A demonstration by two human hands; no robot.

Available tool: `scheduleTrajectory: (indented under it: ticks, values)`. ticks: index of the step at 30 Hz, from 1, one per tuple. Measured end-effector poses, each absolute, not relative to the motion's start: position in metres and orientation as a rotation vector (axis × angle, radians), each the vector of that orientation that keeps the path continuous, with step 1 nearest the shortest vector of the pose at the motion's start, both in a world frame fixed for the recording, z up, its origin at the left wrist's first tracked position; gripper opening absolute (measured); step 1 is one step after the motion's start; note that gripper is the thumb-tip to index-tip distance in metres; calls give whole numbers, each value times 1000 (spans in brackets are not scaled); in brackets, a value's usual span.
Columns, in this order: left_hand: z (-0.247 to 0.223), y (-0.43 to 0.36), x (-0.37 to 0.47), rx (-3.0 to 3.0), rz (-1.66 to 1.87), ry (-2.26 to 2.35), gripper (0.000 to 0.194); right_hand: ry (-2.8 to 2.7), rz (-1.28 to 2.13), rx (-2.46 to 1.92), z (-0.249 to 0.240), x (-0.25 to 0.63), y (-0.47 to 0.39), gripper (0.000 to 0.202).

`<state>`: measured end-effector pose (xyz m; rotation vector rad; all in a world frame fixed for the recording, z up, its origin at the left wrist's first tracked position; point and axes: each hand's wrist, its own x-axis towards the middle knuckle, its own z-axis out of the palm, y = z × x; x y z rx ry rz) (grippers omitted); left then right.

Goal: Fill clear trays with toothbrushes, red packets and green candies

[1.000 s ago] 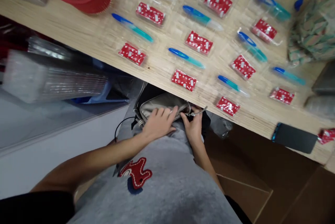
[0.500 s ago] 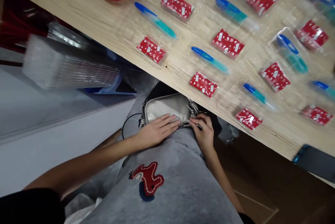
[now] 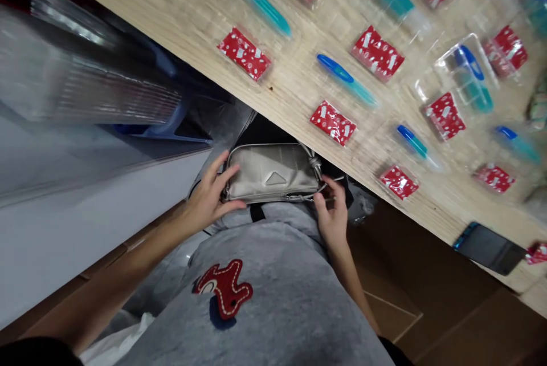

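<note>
A silver-grey handbag (image 3: 273,169) with a small triangular patch lies on my lap, close to the table edge. My left hand (image 3: 213,189) is at the bag's left end, fingers spread, with fingertips and thumb against its side. At the right end, my right hand (image 3: 333,209) has thumb and fingers closed round the bag's corner, by the knotted strap (image 3: 315,163) and a thin cord. The triangular patch faces up between the hands.
On the wooden table (image 3: 294,109) lie clear trays with red dotted packets (image 3: 333,122) and blue-teal pens (image 3: 342,72). A phone (image 3: 489,247) rests at the right edge. Plastic-wrapped stacks (image 3: 106,81) stand on the left.
My left hand has moved off the bag's front to its left end and spread its fingers, uncovering the patch. The right hand stays at the right end. The view has shifted.
</note>
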<state>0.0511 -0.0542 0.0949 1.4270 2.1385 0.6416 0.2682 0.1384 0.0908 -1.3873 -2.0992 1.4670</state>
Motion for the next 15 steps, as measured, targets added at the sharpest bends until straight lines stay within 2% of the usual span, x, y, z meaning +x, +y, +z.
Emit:
scheduleTrajectory:
  ticks: [2,4,11,15]
  values:
    - [94,-57,53,1279,625,2087,87,-2193,1534,-1367,89,263,140,54]
    - [93,-59,56,1139,600,2039,89,-2278,1546,-1360,86,257,141,62]
    - [84,-61,57,912,661,2032,72,-2300,1469,-1244,63,239,135,22]
    - [68,-67,52,842,787,2068,68,-2358,1442,-1153,65,227,138,13]
